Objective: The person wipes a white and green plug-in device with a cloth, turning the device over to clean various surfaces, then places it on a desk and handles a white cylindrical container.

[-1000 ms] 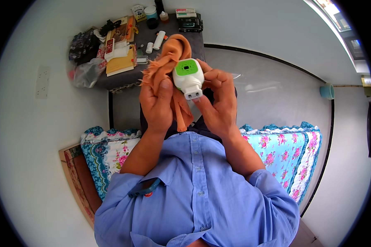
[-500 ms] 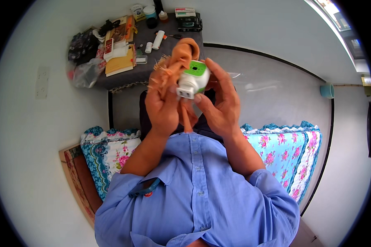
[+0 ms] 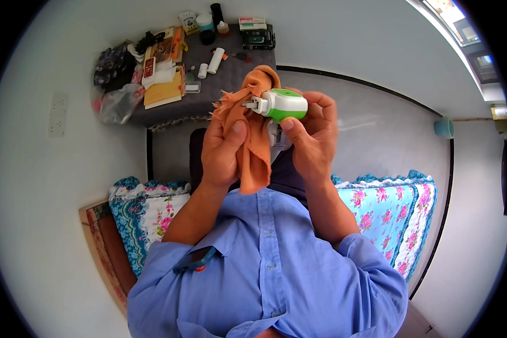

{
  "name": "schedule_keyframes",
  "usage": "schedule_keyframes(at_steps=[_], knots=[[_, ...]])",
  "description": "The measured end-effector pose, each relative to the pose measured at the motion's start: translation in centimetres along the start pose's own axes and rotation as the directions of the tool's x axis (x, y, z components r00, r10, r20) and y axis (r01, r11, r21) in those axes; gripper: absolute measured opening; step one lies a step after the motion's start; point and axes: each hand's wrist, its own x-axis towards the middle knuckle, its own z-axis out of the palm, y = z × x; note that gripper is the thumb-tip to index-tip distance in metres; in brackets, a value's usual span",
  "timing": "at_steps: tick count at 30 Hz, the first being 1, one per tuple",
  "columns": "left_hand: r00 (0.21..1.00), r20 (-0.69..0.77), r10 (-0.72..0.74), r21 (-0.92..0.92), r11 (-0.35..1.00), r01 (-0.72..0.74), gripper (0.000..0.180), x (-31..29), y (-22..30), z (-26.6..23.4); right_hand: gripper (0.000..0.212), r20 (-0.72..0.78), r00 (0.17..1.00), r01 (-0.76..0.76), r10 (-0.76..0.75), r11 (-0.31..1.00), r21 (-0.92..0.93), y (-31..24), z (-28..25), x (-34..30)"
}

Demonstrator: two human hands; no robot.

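Note:
In front of my chest, my right hand (image 3: pixel 316 138) grips a white and green plug-in vaporizer (image 3: pixel 287 105) by its rounded body, thumb below and fingers behind. Its metal plug pins face left, up against an orange cloth (image 3: pixel 255 160). A clear part (image 3: pixel 277 135), like a small bottle, shows beneath the body. My left hand (image 3: pixel 222 151) is closed around the cloth, thumb on top. The cloth has a frayed edge on its left, hangs down toward my shirt, and bunches up above the plug.
Beyond my hands stands a dark-covered table (image 3: pixel 231 73) with papers (image 3: pixel 164 93), a white tube (image 3: pixel 215 60), jars (image 3: pixel 206 27), boxes (image 3: pixel 258 37) and a plastic bag (image 3: pixel 118 100). Floral bedding (image 3: pixel 386 211) lies on both sides of me. A phone (image 3: pixel 196 259) sits in my shirt pocket.
The vaporizer has turned so its plug points left instead of toward me, and it has shifted slightly right. The cloth now hangs lower and more spread out from my left hand.

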Motion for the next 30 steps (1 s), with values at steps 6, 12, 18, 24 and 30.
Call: schedule_keyframes(at_steps=[6,12,18,24,30], knots=[[0.98,-0.054,-0.189,-0.074,0.98,0.185,0.055,-0.7,-0.9,0.9,0.062,0.028,0.931,0.331,-0.364,0.808,-0.487,0.0,0.4,-0.4],[0.978,-0.178,-0.105,0.009,0.994,0.108,0.047,-0.2,0.1,1.0,0.058,0.368,0.866,0.483,-0.338,0.758,-0.439,0.4,-0.1,-0.4],[0.987,-0.137,-0.082,0.051,0.995,0.089,0.045,-0.5,0.3,0.7,0.064,0.158,0.966,0.253,-0.203,0.858,-0.447,0.4,0.9,-1.1],[0.974,-0.162,-0.156,0.017,0.987,0.161,0.049,-0.9,-0.3,1.1,0.061,0.281,0.817,0.547,-0.503,0.521,-0.655,0.9,0.3,0.0],[0.979,-0.175,-0.109,0.171,0.975,0.14,0.052,-1.4,-0.1,1.3,0.058,0.315,0.828,0.508,-0.463,0.385,-0.77,0.8,-0.4,0.4]])
